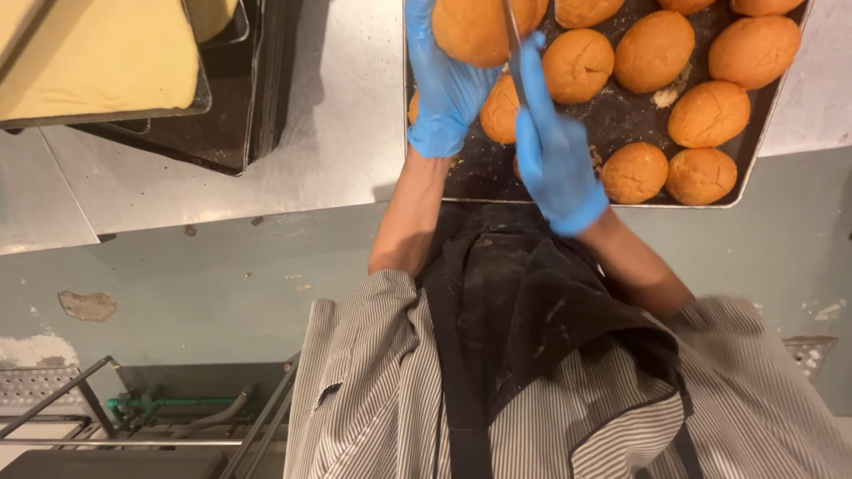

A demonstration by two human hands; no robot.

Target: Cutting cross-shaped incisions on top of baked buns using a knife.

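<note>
Tray (754, 151) of buns (708, 113) on steel desk (337, 133); dark pans (222, 133) stacked well apart. Left hand (446, 84) grips one bun (475, 27); right hand (555, 155) holds knife (513, 40), blade lengthwise away from body, against it.

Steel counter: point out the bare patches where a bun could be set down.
The steel counter lies bare between the stacked dark trays and the bun tray, and again right of that tray at the frame's edge. The bun tray is crowded with buns and both gloved hands, apart from a dark gap along its near edge.
</note>
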